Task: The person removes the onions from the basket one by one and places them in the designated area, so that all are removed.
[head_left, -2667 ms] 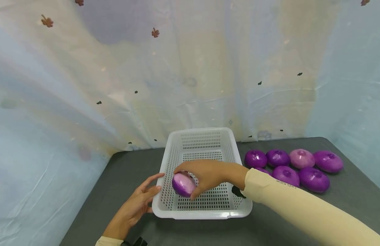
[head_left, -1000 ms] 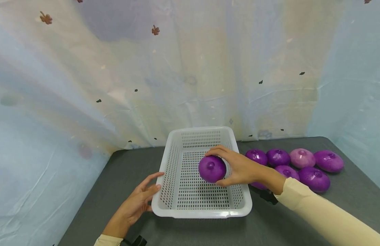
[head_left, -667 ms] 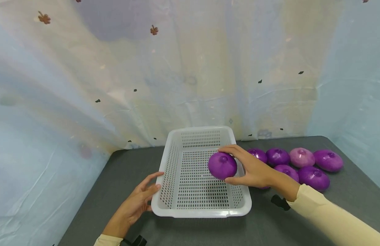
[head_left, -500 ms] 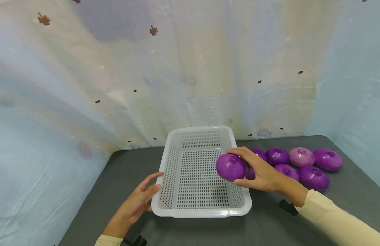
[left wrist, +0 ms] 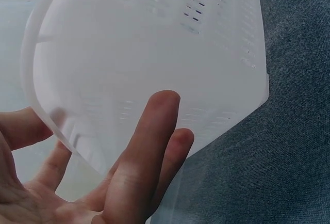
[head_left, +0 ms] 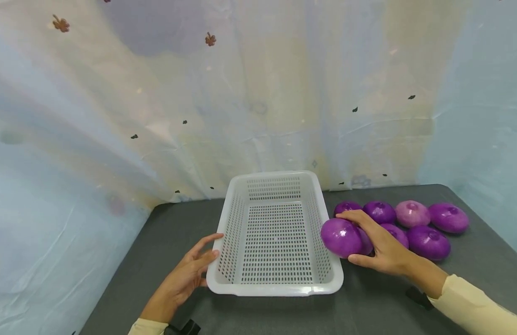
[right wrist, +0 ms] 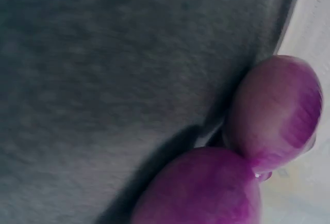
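My right hand (head_left: 377, 244) holds a large glossy purple onion (head_left: 339, 237) between thumb and fingers at the basket's right rim. The held onion overlaps another purple onion (head_left: 366, 243) just right of it. In the right wrist view two onions show, a rounded one (right wrist: 276, 113) and a brighter one (right wrist: 201, 190), while the hand is out of that view. My left hand (head_left: 185, 274) pinches the left rim of a white slotted plastic basket (head_left: 275, 291). In the left wrist view, two fingers (left wrist: 144, 146) lie along the basket's outer wall.
More onions stand in two rows at the right: a pale pink-purple one (head_left: 412, 213), a long one (head_left: 449, 217) and several darker ones. They sit on a dark grey tabletop (head_left: 175, 232). A pale patterned curtain (head_left: 258, 93) hangs behind and at both sides.
My right hand has carried the onion from over the basket to its right rim, beside the other onions. The onion has turned, its pale side no longer showing. My left hand stays put.
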Available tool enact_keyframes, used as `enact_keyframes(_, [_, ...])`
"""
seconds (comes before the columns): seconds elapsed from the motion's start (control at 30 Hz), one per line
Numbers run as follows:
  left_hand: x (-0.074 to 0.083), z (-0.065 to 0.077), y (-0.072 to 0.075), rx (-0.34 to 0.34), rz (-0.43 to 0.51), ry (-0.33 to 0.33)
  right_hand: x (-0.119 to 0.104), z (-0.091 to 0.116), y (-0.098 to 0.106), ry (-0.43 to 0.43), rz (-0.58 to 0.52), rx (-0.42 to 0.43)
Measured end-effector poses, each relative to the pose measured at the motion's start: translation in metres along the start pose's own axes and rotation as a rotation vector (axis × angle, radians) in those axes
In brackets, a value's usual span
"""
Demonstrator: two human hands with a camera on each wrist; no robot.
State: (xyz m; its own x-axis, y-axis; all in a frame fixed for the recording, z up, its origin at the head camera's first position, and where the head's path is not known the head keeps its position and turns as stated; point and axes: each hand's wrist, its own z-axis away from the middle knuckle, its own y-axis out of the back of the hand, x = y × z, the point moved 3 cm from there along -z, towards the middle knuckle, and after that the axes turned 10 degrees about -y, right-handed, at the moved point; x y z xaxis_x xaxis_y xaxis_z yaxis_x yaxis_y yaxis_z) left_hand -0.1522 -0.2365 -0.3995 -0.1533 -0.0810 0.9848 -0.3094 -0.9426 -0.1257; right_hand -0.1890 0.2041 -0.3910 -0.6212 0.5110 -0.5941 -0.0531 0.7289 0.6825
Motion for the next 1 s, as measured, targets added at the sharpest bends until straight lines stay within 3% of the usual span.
enact_keyframes(0.33, [-0.001,0.0,0.0,0.001,-0.003,-0.002,0.011,0.013,0.006,0.129,-0.076,0.044])
enact_keyframes(0.67, [-0.004,0.001,-0.001,-0.011,0.002,-0.008,0.022,0.023,0.014,0.137,-0.046,0.037])
enact_keyframes(0.8, [-0.004,0.0,-0.002,-0.008,0.001,-0.008,0.025,0.028,0.019,0.084,-0.004,0.036])
enact_keyframes(1.0, [-0.002,0.0,-0.001,0.015,-0.007,-0.002,0.033,0.034,0.027,0.057,0.177,0.083])
